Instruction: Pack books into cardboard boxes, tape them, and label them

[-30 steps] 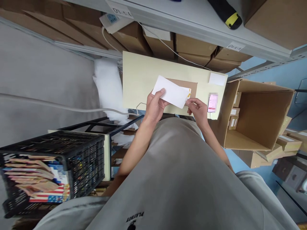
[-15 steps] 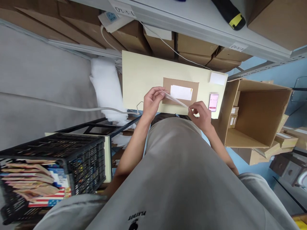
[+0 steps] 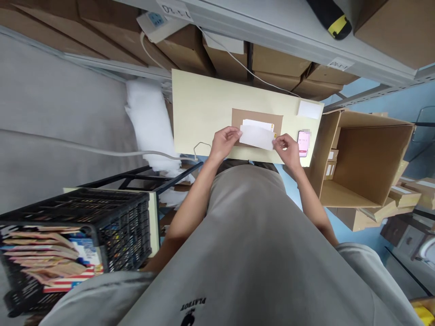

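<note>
Between my two hands is a white paper label (image 3: 256, 138) with a small yellow mark at its right corner. My left hand (image 3: 226, 144) pinches its left end between thumb and fingers. At the right end, my right hand (image 3: 287, 149) pinches the corner with curled fingers. Under the label lies a flat brown cardboard piece (image 3: 237, 118), partly covered. Another white label (image 3: 258, 123) with a yellow mark lies on that cardboard, and the held label hides its lower part. Everything is over a pale yellow board (image 3: 200, 108).
A phone (image 3: 303, 144) with a pink screen and a white slip (image 3: 310, 109) lie at the board's right. Further right stands an open carton (image 3: 384, 167). White wrapping (image 3: 151, 117) and a black crate (image 3: 124, 231) are on the left. A shelf (image 3: 272, 38) crosses above.
The label, seen nearly edge-on before, now shows its broad white face, covering part of the cardboard's label. My left hand has shifted slightly right and both hands still grip its ends.
</note>
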Motion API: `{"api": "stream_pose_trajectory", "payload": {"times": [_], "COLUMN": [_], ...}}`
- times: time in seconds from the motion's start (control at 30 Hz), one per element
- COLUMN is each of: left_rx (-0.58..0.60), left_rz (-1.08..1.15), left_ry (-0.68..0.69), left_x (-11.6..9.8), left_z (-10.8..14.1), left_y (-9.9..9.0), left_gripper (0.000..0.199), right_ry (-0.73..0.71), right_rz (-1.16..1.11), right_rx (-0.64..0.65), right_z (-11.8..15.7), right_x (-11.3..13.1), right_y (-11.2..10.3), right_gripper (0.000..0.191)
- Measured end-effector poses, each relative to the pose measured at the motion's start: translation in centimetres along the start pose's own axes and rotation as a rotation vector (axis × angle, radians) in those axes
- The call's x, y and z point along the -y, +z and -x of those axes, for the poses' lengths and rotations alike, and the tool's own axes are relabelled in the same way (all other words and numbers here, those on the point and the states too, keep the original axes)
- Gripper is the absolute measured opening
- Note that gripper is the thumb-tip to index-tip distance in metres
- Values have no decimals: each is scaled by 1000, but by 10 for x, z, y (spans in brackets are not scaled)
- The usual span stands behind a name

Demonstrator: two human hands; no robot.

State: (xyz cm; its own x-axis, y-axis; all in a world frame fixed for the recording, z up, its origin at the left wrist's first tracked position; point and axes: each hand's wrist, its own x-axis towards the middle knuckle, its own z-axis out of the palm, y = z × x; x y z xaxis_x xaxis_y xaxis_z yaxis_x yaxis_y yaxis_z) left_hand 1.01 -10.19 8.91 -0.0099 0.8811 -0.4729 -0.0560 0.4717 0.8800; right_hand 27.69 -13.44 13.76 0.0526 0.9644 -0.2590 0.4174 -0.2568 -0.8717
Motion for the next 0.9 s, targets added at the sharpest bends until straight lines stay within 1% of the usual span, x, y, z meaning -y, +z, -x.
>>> {"api": "stream_pose_trajectory", "payload": {"times": [0.07,0.2,0.37,0.5,0.63,0.77,0.9], "left_rx": [-5,-27,-43,-93,-95,-78,-71], "left_rz": [-57,-147,-219,-325,-382,-441,-558], "left_ry": [33,77,71,109,117,140,175], "left_x": [2,5,17,32,44,50,50], "left_z": [-9,-28,-48,-55,-57,-58,-57], "left_y": [2,6,13,14,10,6,7], "left_gripper": [36,20,16,15,13,13,13], "right_ry": [21,19,30,27,9,-26,-60], "right_rz": [-4,17,53,69,116,161,182], "right_rx": [12,39,63,81,80,93,95], "right_z": [-13,-39,-64,-70,-71,-70,-69], "right_x": [-10,-29,-50,-63,-73,-84,-92], "right_y": [0,-1,2,7,12,11,10], "right_gripper": [30,27,22,20,20,16,19]}}
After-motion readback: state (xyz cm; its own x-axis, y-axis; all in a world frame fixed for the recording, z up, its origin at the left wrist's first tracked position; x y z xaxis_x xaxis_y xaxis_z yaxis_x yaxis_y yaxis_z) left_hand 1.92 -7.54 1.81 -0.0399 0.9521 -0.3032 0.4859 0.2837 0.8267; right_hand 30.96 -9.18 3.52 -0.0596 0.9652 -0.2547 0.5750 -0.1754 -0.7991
